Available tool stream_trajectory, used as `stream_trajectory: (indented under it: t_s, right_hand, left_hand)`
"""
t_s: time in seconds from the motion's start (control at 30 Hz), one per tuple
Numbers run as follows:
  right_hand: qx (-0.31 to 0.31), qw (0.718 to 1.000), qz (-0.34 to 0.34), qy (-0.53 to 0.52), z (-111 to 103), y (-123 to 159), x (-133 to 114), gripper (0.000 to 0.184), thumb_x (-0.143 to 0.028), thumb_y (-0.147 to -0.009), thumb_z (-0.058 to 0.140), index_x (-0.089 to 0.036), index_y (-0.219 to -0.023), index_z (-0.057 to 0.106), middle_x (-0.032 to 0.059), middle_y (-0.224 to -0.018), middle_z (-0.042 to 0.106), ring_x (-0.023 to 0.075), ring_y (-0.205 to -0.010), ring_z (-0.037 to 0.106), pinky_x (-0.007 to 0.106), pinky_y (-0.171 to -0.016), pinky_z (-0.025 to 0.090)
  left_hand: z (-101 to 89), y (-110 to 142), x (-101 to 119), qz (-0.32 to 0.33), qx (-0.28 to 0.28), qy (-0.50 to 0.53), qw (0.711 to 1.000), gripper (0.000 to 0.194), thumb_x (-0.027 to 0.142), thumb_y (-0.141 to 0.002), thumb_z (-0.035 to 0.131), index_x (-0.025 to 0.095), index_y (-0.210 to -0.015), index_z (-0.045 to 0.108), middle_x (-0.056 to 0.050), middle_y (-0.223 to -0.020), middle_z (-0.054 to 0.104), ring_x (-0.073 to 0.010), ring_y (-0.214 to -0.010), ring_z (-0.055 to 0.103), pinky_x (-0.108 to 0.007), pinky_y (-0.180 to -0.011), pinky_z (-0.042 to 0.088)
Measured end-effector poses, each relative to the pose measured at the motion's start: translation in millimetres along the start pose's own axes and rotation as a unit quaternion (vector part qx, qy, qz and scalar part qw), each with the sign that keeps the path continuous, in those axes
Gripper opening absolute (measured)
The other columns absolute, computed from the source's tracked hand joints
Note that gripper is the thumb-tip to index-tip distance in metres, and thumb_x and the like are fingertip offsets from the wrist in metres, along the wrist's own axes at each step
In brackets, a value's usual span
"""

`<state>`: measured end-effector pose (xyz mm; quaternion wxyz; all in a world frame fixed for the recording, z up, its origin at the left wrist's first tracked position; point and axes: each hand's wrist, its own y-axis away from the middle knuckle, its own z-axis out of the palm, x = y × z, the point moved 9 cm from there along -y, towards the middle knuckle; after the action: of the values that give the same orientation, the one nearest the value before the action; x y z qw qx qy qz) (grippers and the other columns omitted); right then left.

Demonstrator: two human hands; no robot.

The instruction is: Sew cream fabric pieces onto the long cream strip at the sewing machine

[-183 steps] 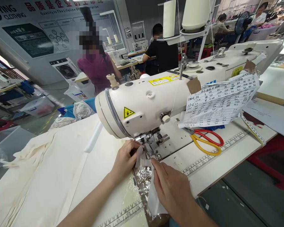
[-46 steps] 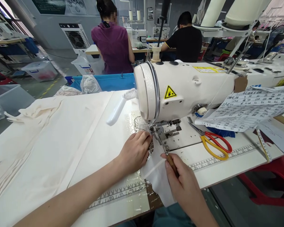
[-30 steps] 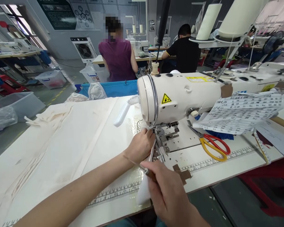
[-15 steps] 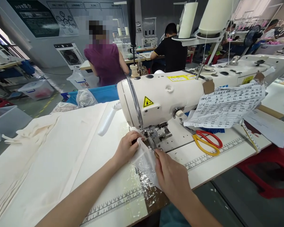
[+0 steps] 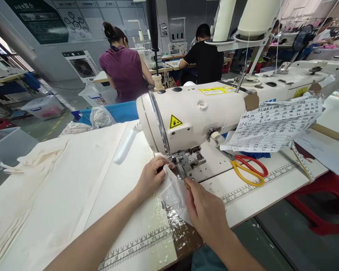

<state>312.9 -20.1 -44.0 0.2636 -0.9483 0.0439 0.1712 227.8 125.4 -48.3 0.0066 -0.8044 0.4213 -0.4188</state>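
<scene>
A piece of thin white fabric (image 5: 173,194) lies under the head of a white sewing machine (image 5: 183,116). With its fingers closed, my left hand (image 5: 151,175) pinches the fabric's upper left edge beside the presser foot area. My right hand (image 5: 207,210) is closed around a slim metal tool (image 5: 182,173), perhaps tweezers, with a brass-coloured part at the fingertips. The tool's tip points at the fabric near the needle area; its exact contact is hidden. The right fingers also lie against the fabric's right side.
Scissors (image 5: 249,171) with red and yellow handles lie right of the machine. A handwritten paper (image 5: 274,126) hangs on its arm. Large off-white cloth (image 5: 59,188) covers the table's left. Thread cones (image 5: 257,19) stand above. Two people (image 5: 124,67) sit at machines ahead.
Both hands keep almost the same position at the fabric. The view has shifted slightly, and the person in purple ahead has turned the head a little.
</scene>
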Motion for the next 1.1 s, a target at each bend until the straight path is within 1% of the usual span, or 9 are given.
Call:
stream_trajectory:
  t_s: [0.1,0.43,0.67,0.83,0.97,1.1]
  right_hand:
    - [-0.002,1.000,-0.001,0.000,0.7,0.2,-0.1,0.041,-0.020,-0.105,0.027,-0.007,-0.119,0.063,0.0140,-0.098,0.077,0.0249,-0.074,0.075,0.033,-0.049,0.056]
    - [-0.011,1.000,0.001,0.008,3.0,-1.8,-0.3,0.044,-0.022,-0.106,0.025,-0.007,-0.120,0.064,0.0129,-0.096,0.077,0.0242,-0.070,0.075,0.033,-0.048,0.056]
    - [-0.014,1.000,-0.002,0.008,5.4,-2.7,-1.0,0.045,-0.022,-0.106,0.024,-0.007,-0.121,0.063,0.0140,-0.097,0.076,0.0238,-0.069,0.074,0.032,-0.047,0.055]
    - [-0.015,1.000,-0.011,0.011,5.9,-2.2,-1.9,0.044,-0.021,-0.106,0.023,-0.006,-0.123,0.062,0.0151,-0.099,0.076,0.0237,-0.074,0.074,0.031,-0.052,0.055]
    - [-0.014,1.000,-0.007,0.009,5.2,-0.5,-1.0,0.043,-0.021,-0.106,0.024,-0.007,-0.123,0.061,0.0145,-0.101,0.076,0.0223,-0.076,0.074,0.029,-0.055,0.054]
    - [-0.013,1.000,0.001,0.005,4.6,1.4,-0.4,0.042,-0.021,-0.106,0.024,-0.008,-0.123,0.060,0.0134,-0.100,0.075,0.0217,-0.076,0.073,0.028,-0.055,0.053]
  left_hand:
    - [0.3,-0.1,-0.1,0.003,0.001,-0.007,1.000,0.026,0.017,-0.086,0.045,0.019,-0.087,0.071,-0.004,-0.089,0.068,-0.0178,-0.084,0.064,-0.031,-0.080,0.053]
    - [0.3,-0.8,-1.5,0.010,0.005,0.004,1.000,0.024,0.022,-0.087,0.047,0.018,-0.085,0.070,-0.004,-0.087,0.068,-0.0183,-0.083,0.064,-0.031,-0.078,0.052]
    - [1.3,-0.6,-1.0,0.009,0.002,0.003,1.000,0.023,0.021,-0.088,0.047,0.019,-0.083,0.069,-0.004,-0.086,0.067,-0.0180,-0.082,0.064,-0.031,-0.077,0.052]
    - [2.4,-1.0,-0.8,0.014,0.006,-0.023,1.000,0.016,0.023,-0.088,0.051,0.020,-0.083,0.065,-0.003,-0.086,0.067,-0.0188,-0.083,0.063,-0.031,-0.075,0.051]
    - [2.4,-1.8,-1.3,0.012,0.009,-0.035,0.999,0.016,0.022,-0.087,0.050,0.020,-0.083,0.065,-0.003,-0.086,0.067,-0.0190,-0.083,0.064,-0.031,-0.074,0.052]
    - [2.6,-2.2,-1.9,0.011,0.003,-0.036,0.999,0.018,0.022,-0.086,0.048,0.020,-0.084,0.066,-0.003,-0.085,0.067,-0.0191,-0.083,0.065,-0.031,-0.076,0.053]
